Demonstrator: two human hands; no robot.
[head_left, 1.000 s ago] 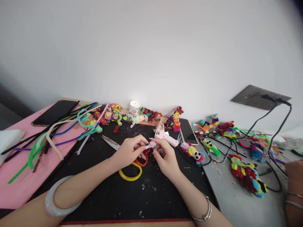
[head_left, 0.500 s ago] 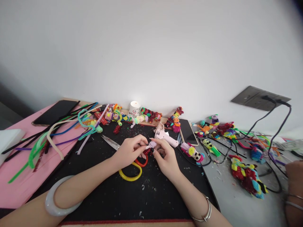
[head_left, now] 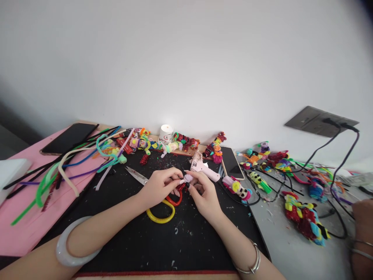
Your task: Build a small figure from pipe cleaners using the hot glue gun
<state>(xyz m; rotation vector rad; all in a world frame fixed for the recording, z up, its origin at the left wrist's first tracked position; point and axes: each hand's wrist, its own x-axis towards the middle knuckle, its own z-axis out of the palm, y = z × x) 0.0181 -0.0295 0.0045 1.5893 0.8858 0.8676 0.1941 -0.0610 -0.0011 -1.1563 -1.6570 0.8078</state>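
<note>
Both hands pinch one small lilac fuzzy piece in your head view: your left hand meets it from the left, your right hand from the right, neither clearly nearer, its long axis hidden. Your yellow-and-red-handled scissors lie partly beneath the left, the pink glue gun just beyond the right

Close handwork over the black mat
Watching remotely, I see the left hand and right hand pinch a lilac piece, scissors partly hidden below, glue gun just beyond.
</note>
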